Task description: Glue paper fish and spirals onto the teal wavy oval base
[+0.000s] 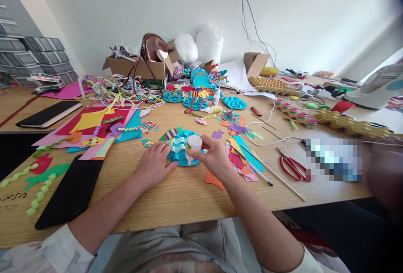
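My right hand (217, 155) is closed around a small white glue bottle (194, 143), tipped so that its base faces up and its lower end points at a blue paper plate (179, 157). White wavy strips cross the plate, and a striped paper fish (170, 134) shows at its upper left edge. My left hand (155, 160) grips the plate's left edge, thumb low and fingers on top. Whether the nozzle touches the plate is hard to see. Small coloured bits (148, 127) lie just beyond my left hand.
Paper scraps (241, 159), a pen (258, 168), a wooden stick (280, 180) and red-handled scissors (294, 166) lie to the right. Coloured sheets (85, 124) and a black phone-like slab (74, 189) are left. Finished blue plates (195, 103) and a cardboard box (138, 71) stand behind.
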Available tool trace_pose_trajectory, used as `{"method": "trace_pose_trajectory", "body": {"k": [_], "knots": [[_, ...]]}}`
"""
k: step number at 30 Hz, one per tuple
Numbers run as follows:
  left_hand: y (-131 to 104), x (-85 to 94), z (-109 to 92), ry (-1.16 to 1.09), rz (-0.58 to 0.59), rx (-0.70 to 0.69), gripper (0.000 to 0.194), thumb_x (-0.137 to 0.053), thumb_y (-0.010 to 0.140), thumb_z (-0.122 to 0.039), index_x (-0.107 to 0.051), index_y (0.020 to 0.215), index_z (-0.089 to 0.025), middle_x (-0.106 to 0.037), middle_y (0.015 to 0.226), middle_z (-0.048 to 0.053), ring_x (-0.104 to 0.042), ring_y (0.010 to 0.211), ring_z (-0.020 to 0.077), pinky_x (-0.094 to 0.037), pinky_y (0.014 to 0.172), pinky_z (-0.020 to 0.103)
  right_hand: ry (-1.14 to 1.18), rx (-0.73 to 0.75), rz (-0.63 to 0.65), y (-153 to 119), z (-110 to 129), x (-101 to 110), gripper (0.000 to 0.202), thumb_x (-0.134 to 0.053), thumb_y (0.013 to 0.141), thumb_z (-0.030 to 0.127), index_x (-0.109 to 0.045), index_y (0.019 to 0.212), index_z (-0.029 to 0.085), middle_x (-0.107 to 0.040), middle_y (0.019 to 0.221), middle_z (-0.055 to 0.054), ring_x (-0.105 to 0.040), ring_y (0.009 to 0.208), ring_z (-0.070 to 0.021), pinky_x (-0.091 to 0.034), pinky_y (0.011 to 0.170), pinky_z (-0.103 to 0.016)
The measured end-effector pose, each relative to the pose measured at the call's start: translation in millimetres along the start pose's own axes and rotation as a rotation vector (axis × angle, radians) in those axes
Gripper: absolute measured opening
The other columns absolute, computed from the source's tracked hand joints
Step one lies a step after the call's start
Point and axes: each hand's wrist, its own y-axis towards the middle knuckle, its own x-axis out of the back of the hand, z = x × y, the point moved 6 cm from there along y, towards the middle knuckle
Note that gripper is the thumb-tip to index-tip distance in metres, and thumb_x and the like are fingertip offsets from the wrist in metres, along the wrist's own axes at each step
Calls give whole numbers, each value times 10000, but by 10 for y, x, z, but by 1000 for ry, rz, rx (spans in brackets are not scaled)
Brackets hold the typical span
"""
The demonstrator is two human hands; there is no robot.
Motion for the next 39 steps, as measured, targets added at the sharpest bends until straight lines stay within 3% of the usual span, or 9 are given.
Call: {"method": "trace_pose_trajectory", "body": {"k": [17,33,39], "knots": [[-6,-1,2,-17,-21,-15,359,-522,811,-441,-524,1037,-163,-544,1127,133,-494,1081,286,-424,905,444,76,6,-32,-38,16,60,212,-700,623,333,-596,740,190,-634,716,12,-564,704,-155,-424,638,-265],[-3,11,-15,1,-3,-7,350,-548,806,-419,-528,1014,-139,-547,1120,143,-496,1072,297,-427,904,443,32,1,8,-31,29,-18,219,-708,609,330,-567,687,183,-598,662,18,-529,652,-142,-404,595,-255],[1,18,-26,13,-1,-8,358,-545,809,-417,-529,1022,-129,-546,1120,147,-498,1072,296,-426,908,438,138,-6,-32,-50,41,50,237,-704,613,338,-600,765,190,-645,742,2,-577,729,-166,-441,658,-283]]}}
